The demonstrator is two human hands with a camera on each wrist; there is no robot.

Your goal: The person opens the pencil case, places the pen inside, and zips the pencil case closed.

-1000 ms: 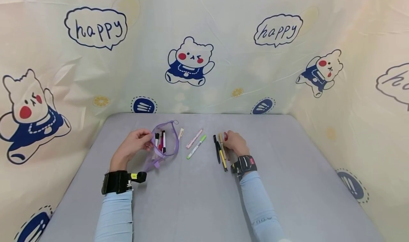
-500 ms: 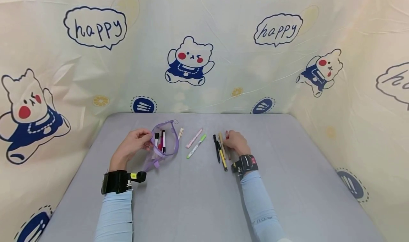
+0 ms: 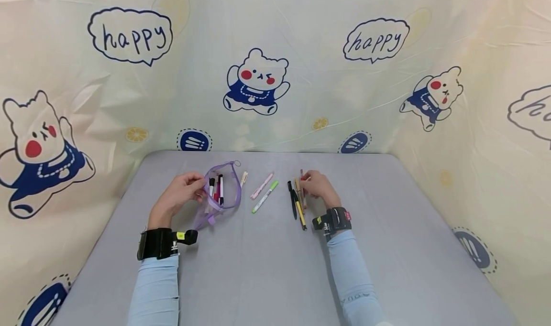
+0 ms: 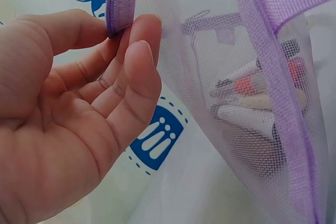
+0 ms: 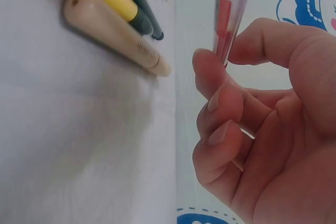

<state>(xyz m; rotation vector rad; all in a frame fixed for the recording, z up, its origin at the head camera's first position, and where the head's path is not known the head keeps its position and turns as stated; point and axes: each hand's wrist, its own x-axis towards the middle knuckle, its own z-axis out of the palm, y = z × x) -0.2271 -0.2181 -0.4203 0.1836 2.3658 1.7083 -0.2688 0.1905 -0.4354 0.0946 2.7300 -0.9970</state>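
Note:
My left hand pinches the zippered edge of a purple mesh pencil pouch between thumb and fingers, and its mouth stands wide. Several pens and markers lie inside; in the left wrist view they show through the mesh. My right hand pinches a clear-barrelled red pen between thumb and index finger, the other fingers curled loosely below. Just left of that hand lie a beige pen, a yellow pen with dark ends, and a black pen.
Between the hands, a pink pen and a green-capped pen lie slanted on the grey table. A cream pen lies right behind the pouch's edge. A printed curtain closes off the far side and both flanks.
The right hand has shifted slightly left at the fingertips while its wrist moved right, and the red pen has turned with it. The left hand and pouch stay in place.

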